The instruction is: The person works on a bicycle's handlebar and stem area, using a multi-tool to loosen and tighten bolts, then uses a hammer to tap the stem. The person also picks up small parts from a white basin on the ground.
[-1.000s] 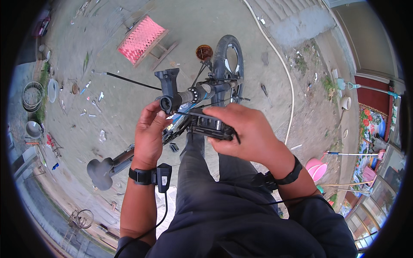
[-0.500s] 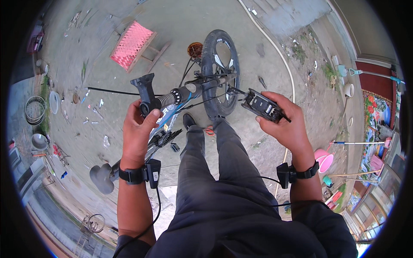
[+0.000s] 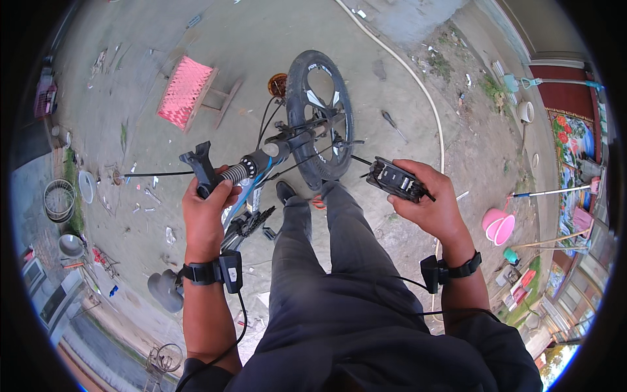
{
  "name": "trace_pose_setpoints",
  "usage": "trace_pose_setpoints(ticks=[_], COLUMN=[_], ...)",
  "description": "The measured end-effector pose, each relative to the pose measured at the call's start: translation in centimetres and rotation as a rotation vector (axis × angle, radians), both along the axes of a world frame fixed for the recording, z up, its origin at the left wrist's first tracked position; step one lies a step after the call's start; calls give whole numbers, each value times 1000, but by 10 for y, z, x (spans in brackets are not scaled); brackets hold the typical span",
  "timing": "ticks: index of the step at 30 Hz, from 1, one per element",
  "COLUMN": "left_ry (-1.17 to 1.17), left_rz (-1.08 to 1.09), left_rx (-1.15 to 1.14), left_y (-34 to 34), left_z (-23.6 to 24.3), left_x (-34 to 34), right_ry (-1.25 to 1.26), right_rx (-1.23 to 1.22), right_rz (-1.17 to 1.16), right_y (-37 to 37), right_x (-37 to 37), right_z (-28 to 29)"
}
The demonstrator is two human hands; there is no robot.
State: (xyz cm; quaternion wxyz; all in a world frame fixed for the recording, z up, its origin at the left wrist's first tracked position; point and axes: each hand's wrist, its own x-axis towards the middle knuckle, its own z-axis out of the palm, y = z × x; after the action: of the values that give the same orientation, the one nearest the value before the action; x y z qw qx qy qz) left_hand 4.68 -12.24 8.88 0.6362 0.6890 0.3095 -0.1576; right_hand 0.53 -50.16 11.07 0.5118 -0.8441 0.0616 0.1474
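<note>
My left hand [image 3: 206, 212] is closed around the lower part of a black handlebar stem [image 3: 204, 171], thumb against its side. A silver ribbed sleeve [image 3: 236, 173] links this stem to the front of a bicycle. The fat black front wheel [image 3: 295, 108] stands ahead of my feet, and the frame with blue cables runs back under my left hand. In my right hand [image 3: 428, 196] is a black slotted folding multi-tool [image 3: 396, 181], pinched between thumb and fingers, with thin rods sticking out. It is apart from the bicycle.
A pink woven stool [image 3: 185, 93] lies on the concrete at the far left. A screwdriver [image 3: 394, 125] lies right of the wheel, near a pale hose [image 3: 428, 98]. A pink bucket [image 3: 498, 227] and long-handled tools stand at the right. The bicycle saddle [image 3: 165, 289] is beside my left forearm.
The view has shifted slightly. The wheel appears farther left, and the left hand with the stem sits a little lower and left. Both hands keep their holds.
</note>
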Motion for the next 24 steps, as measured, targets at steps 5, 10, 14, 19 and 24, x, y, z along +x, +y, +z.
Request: trace_pose_setpoints(ticks=[5,10,14,19,24], left_ry=[6,2,-20,-33,-52], left_rz=[-22,-64,-105,-146,-160], left_rx=[17,27,32,53,69], left_y=[0,3,5,7,12], left_z=[4,8,12,18,24], left_x=[1,0,0,-2,-4], right_ry=[55,38,20,18,34], right_rx=[-21,-31,-45,-64,-60], right_rz=[-37,-57,-26,-4,6], right_y=[-10,-5,1,3,4], right_x=[-4,-4,-3,-3,0], right_z=[6,5,7,11,12])
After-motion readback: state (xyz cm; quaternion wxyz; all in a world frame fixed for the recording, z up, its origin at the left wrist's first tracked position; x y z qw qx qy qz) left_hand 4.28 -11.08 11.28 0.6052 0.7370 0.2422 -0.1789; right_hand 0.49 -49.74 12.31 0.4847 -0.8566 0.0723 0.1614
